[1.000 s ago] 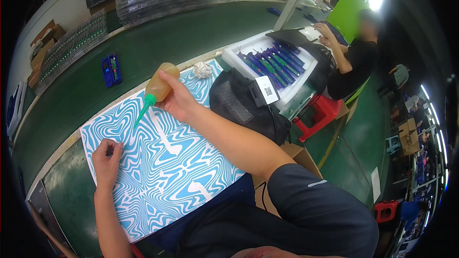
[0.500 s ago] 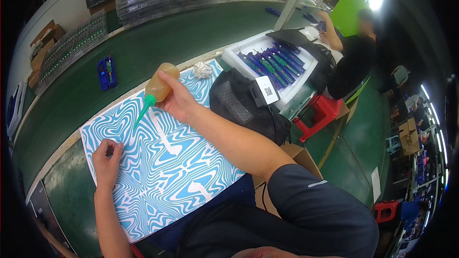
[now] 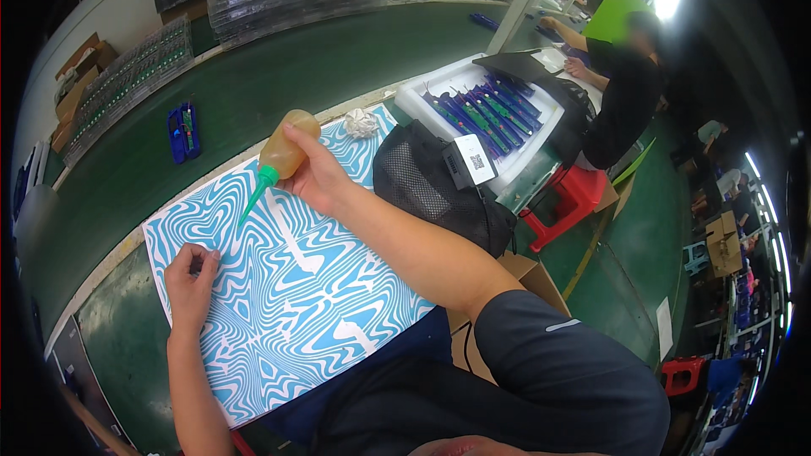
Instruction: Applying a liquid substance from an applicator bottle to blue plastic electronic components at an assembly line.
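My right hand point(image 3: 317, 176) grips an amber squeeze bottle point(image 3: 284, 153) with a green nozzle, tilted so the tip points down-left at a blue and white swirl-patterned mat point(image 3: 296, 287). My left hand point(image 3: 191, 280) rests on the mat's left part, fingertips pinched on something small that I cannot make out. The nozzle tip hangs some way right and above that hand.
A green conveyor belt point(image 3: 253, 76) runs behind the mat, with a blue tool case point(image 3: 182, 130) on it. A crumpled white wad point(image 3: 361, 123), a black mesh bag point(image 3: 431, 186) and a white tray of blue tools point(image 3: 486, 110) lie to the right. Another person point(image 3: 621, 89) sits beyond, by a red stool point(image 3: 570, 198).
The blue tool case has moved left along the belt. The other person's arms have shifted. My hands and the bottle have barely moved.
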Motion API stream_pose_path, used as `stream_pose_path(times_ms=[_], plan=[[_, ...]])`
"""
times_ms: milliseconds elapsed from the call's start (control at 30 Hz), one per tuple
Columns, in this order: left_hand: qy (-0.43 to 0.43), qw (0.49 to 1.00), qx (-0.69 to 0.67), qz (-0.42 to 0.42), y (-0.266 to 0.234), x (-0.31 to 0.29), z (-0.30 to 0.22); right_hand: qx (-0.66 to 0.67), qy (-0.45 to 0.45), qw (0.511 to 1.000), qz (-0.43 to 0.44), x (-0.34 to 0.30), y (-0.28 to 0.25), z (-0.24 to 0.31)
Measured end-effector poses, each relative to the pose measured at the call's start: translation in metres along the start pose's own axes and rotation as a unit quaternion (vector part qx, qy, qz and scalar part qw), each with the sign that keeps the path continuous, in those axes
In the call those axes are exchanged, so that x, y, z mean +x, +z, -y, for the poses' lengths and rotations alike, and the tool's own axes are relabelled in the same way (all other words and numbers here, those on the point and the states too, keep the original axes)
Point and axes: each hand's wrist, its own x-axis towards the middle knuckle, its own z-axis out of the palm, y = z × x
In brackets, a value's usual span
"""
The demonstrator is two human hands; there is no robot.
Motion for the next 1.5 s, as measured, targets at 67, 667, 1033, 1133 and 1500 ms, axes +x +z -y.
stream_pose_path(times_ms=[67, 667, 1033, 1133, 1500], plan=[[0.002, 1.0, 0.005, -0.001, 0.0, 0.001, 0.0, 0.008, -0.004, 1.0, -0.01, -0.001, 0.001, 0.0], [0.034, 0.999, 0.041, -0.007, -0.009, -0.003, -0.008, -0.017, -0.001, 0.999, -0.038, -0.005, 0.009, 0.002], [0.05, 0.997, 0.051, 0.008, -0.011, -0.001, -0.012, -0.018, -0.025, 0.998, -0.058, -0.007, 0.013, 0.003], [0.056, 0.997, 0.048, 0.001, -0.01, -0.002, -0.009, 0.009, -0.024, 0.999, -0.043, -0.004, 0.008, 0.0], [0.037, 0.999, 0.019, 0.007, -0.007, -0.001, -0.006, 0.06, -0.208, 0.974, -0.068, -0.006, -0.001, 0.045]])
